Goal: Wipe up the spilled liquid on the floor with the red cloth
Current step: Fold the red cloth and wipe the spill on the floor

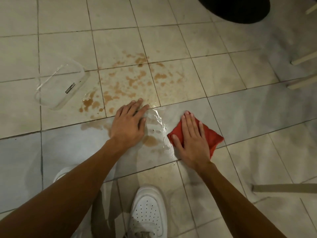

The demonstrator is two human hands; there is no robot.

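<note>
head | right hand [192, 143] flat, fingers straight, pressing red cloth [212, 136] on floor [240, 109] | left hand [127, 124] flat, fingers released, beside spilled liquid [130, 79]

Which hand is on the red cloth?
The right hand: it lies flat on the red cloth, at the right edge of the spilled liquid. The left hand rests on the floor itself, no cloth under it.

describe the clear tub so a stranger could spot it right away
Start at the brown spill on the tiled floor. Just left of it lies a clear plastic tub. It alone is see-through, with a small dark label.
</note>
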